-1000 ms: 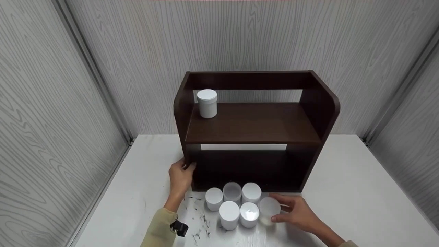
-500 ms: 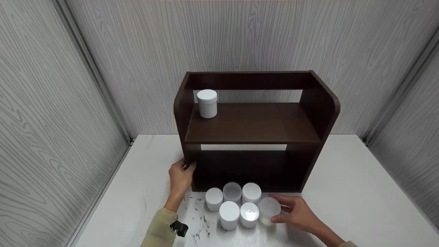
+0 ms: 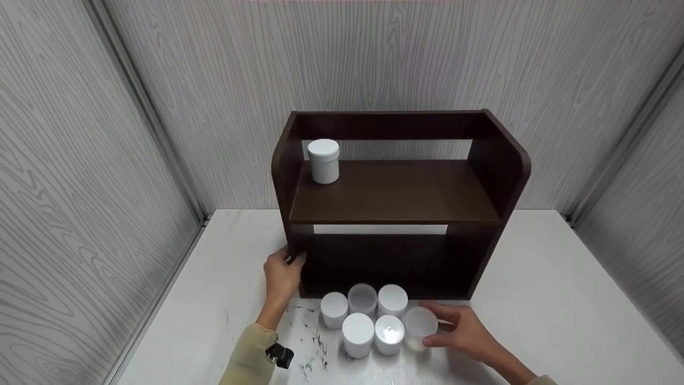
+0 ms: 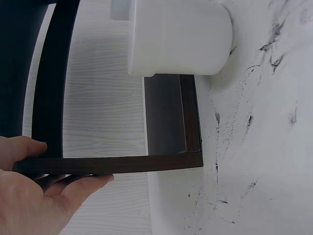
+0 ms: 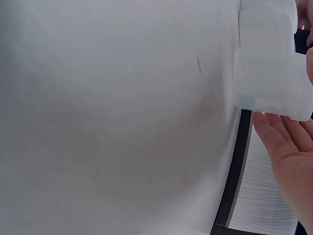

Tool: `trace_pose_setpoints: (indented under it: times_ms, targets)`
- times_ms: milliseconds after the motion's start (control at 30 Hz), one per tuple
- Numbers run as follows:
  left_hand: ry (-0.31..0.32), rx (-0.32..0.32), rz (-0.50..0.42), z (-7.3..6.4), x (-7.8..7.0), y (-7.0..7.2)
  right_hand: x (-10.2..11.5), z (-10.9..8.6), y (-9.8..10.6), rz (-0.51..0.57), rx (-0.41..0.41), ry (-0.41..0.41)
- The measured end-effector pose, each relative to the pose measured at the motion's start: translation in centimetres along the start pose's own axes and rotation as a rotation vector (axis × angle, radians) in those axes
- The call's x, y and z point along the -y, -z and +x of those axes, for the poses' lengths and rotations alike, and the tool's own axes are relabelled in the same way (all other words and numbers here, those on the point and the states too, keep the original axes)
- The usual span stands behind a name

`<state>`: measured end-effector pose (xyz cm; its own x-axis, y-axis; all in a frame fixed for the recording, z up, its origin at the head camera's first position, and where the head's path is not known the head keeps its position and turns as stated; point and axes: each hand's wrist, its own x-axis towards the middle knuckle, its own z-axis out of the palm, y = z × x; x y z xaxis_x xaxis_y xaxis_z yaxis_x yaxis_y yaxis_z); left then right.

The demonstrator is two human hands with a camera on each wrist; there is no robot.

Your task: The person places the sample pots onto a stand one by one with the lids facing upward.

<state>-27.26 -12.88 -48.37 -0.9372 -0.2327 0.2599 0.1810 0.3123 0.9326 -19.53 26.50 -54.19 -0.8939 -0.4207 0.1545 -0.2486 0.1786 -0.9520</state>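
Note:
In the head view, my left hand (image 3: 282,275) grips the left side panel of a dark brown two-tier shelf (image 3: 395,192). The left wrist view shows thumb and fingers on opposite faces of that panel (image 4: 117,164). My right hand (image 3: 467,334) holds a translucent jar (image 3: 420,322) at the right end of a jar cluster, thumb in front and fingers behind. This jar (image 5: 271,83) appears upright on the table. Beside it are a glossy-topped white jar (image 3: 389,332), a white-lidded jar (image 3: 358,332), and another white jar (image 3: 393,299).
A greyish translucent jar (image 3: 363,297) and a smaller white jar (image 3: 334,309) complete the cluster before the shelf's lower compartment. One white lidded jar (image 3: 324,163) stands on the upper tier, at left. Dark scuffs mark the white table (image 3: 556,299). Wood-patterned walls (image 3: 374,53) enclose it.

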Motion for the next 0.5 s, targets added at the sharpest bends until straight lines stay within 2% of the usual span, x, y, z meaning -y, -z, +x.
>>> trace_pose_setpoints:
  times_ms: [267, 500]
  targets:
    - [-0.008, -0.011, 0.013, 0.04, 0.04, -0.1, 0.16, 0.05, -0.08, 0.01, -0.001, -0.011]
    - [-0.008, 0.011, 0.004, 0.02, -0.02, 0.0, 0.44, -0.14, -0.3, -0.014, -0.012, -0.046]
